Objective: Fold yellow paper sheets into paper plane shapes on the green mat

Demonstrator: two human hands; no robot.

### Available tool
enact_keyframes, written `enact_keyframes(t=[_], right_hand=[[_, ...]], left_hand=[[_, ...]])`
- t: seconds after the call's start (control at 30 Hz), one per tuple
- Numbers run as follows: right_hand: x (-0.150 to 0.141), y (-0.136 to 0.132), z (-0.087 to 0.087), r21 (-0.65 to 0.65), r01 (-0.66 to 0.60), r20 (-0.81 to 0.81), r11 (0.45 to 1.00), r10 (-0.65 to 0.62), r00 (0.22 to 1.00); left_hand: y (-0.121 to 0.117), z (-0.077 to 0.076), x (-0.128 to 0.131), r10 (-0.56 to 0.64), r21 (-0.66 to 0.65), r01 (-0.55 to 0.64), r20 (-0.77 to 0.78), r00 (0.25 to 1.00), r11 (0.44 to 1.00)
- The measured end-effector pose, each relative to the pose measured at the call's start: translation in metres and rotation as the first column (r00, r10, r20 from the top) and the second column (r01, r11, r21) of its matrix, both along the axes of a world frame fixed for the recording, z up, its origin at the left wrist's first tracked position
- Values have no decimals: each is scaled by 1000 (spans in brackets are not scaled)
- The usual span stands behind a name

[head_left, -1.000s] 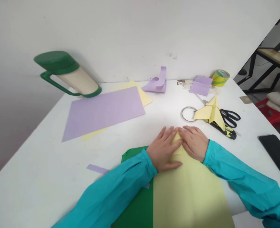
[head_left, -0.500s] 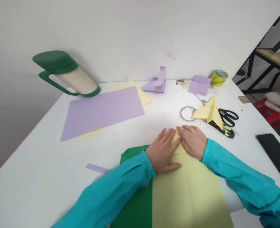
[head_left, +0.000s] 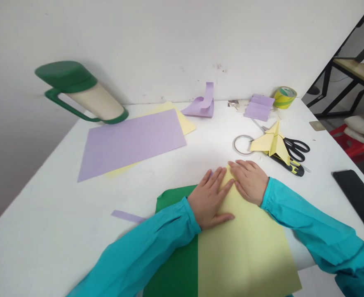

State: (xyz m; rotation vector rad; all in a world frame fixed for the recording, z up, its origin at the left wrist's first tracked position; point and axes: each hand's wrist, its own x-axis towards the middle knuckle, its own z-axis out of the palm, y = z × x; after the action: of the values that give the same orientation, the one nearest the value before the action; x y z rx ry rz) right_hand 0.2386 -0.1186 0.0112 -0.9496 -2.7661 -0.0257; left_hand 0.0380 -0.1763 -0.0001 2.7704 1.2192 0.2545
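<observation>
Yellow paper lies right in front of the person, overlapping a green sheet; I see the left hand spread wide and the right hand, fingers together, resting on the paper's far end.

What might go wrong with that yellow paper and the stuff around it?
The left hand and right hand press on the yellow sheet, so an uneven push might crease it crookedly.
The purple strip runs behind the left sleeve, which could brush it away.
The yellow paper plane lies over the scissors, so moving them might bend it.
</observation>
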Motion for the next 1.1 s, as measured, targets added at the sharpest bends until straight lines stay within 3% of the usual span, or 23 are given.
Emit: enact_keyframes(t=[0.63, 1.1], right_hand=[[1, -1, 4, 19, 14, 85, 1000, -15, 996], [2, 1, 0, 27, 6, 72, 1000, -8, 997]], left_hand=[[0, -2, 0, 5, -22, -4, 53, 999, 1000], [-24, 7, -16, 10, -72, -7, 44, 999, 997]])
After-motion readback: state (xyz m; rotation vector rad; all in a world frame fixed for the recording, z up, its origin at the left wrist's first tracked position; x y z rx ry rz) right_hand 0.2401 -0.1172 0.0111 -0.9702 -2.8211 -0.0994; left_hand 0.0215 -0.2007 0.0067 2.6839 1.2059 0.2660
